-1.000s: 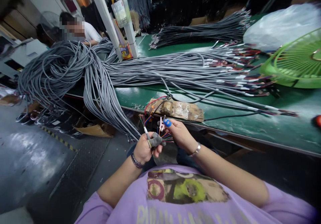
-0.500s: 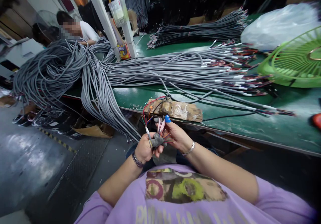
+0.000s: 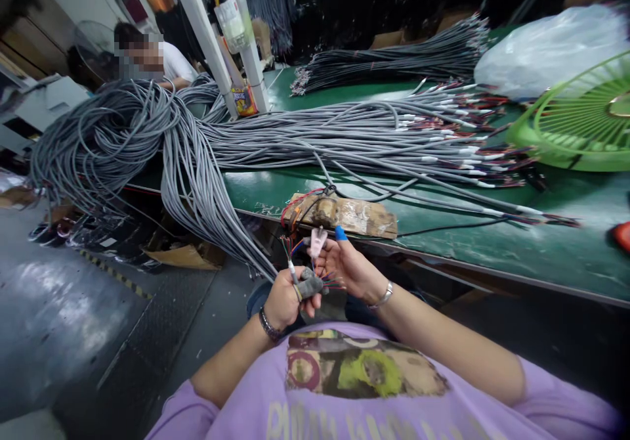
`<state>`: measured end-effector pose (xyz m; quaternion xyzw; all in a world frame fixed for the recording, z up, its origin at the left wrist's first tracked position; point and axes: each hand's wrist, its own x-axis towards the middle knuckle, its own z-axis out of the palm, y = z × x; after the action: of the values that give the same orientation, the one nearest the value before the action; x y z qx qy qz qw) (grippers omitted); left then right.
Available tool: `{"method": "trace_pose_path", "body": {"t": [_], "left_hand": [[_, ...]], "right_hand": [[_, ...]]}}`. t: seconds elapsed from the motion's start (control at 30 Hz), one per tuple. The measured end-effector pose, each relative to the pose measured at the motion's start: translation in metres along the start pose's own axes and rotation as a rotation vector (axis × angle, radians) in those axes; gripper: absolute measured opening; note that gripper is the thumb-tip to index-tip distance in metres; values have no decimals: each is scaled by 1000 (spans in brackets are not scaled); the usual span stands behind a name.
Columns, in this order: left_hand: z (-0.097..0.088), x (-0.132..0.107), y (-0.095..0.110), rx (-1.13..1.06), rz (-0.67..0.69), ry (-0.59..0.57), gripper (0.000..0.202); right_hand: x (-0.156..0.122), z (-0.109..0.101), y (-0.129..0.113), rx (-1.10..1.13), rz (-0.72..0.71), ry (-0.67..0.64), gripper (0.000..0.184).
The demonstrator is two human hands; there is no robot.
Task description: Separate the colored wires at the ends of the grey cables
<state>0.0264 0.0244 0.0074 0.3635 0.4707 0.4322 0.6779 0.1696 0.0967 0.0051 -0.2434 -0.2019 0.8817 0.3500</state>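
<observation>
My left hand (image 3: pixel 291 295) is closed on a grey cable (image 3: pixel 292 272) just below its white-wrapped end. Coloured wires (image 3: pixel 287 246) fan out above that end, and more thin wire ends (image 3: pixel 333 284) stick out past the grey-covered thumb. My right hand (image 3: pixel 350 270) is turned palm up with its fingers loosely apart and a blue cover on the thumb. A pink clip (image 3: pixel 317 242) stands against the fingertips of that hand, its thumb clear of it. The clip's jaws and what they bite are too small to make out.
A wooden block (image 3: pixel 361 215) with red and black leads lies on the edge of the green table (image 3: pixel 492 246). Behind it stretch grey cables (image 3: pixel 295 134). A green fan (image 3: pixel 581 118) and a plastic bag (image 3: pixel 546 52) stand right. Another person (image 3: pixel 172 62) sits back left.
My right thumb has come off the pink clip, and that hand has opened and shifted slightly right. The clip has turned. My left hand keeps its hold on the cable.
</observation>
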Motion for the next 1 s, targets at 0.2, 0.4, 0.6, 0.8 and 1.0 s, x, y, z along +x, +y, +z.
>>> {"method": "trace_pose_path", "body": {"t": [0.2,0.4,0.6,0.8,1.0], "left_hand": [[7,-3,0,20,56,79,45],[14,1,4,-3,68,139,44],[13,2,4,-13,80,146,43],[13,6,4,-30,60,146,43],[14,7,2,-10,32,164,43]], "right_hand": [[3,2,-2,-53,-28,15,27],[8,2,3,-113,-116,74,37],[6,3,9,-437,-412,302,45],[9,7,7,-259,-211,192,50],[16,8,6,-42,-152,199,40]]}}
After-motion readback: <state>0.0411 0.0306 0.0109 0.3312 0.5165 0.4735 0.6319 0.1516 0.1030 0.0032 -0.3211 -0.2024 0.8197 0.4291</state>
